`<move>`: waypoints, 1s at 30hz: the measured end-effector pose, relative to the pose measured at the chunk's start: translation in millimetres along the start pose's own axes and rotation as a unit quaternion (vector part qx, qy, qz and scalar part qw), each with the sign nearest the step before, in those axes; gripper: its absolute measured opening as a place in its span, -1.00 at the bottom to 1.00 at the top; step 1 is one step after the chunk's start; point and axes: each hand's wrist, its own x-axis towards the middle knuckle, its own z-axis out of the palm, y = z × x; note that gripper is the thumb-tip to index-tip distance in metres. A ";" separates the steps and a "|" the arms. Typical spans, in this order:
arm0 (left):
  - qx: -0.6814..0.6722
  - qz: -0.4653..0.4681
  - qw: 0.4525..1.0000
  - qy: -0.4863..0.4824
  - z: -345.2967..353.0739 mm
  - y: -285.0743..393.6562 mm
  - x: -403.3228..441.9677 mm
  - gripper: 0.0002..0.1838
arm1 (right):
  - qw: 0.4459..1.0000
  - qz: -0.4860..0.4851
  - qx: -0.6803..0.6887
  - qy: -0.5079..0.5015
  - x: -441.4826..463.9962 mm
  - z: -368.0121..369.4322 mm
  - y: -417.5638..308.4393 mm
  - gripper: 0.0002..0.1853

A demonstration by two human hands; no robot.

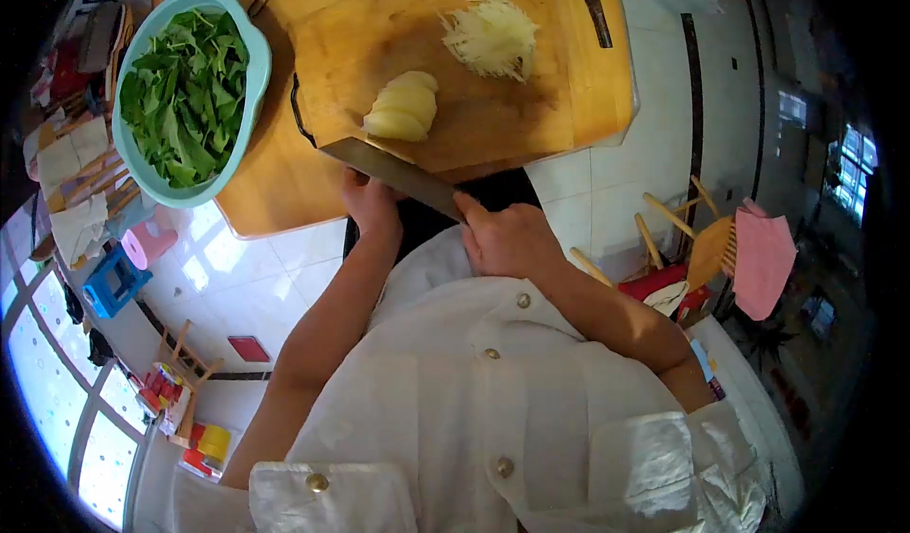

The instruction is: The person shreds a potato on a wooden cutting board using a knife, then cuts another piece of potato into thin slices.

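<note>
My right hand [512, 237] is wrapped round the handle of a kitchen knife. Its broad blade [398, 174] points up and left across the near edge of the cutting board [313, 35]. Under the blade my left hand [373, 203] is closed, its fingers curled and partly covered by the metal; whether it grips anything is hidden. Just beyond the blade tip, a stack of pale potato slices [403, 106] lies fanned on the board. Farther back is a heap of thin potato shreds [491, 38].
A light blue basin [262, 57] of green leaves stands left of the board. A second knife, with a dark handle [596, 13], lies at the far right. Around the table are a wooden chair [709, 253], a blue stool [116, 279] and a pink bin [150, 241].
</note>
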 end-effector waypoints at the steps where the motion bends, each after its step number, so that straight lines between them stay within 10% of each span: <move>1: 0.000 0.000 1.000 -0.001 0.9 2.1 -1.2 -0.78 | 1.000 0.001 0.007 0.001 0.6 -0.2 -0.4 -0.62; 30: -0.027 0.005 0.999 -0.026 -9.4 -16.1 10.8 -0.71 | 0.997 -0.020 0.068 -0.004 59.2 39.4 8.7 -0.76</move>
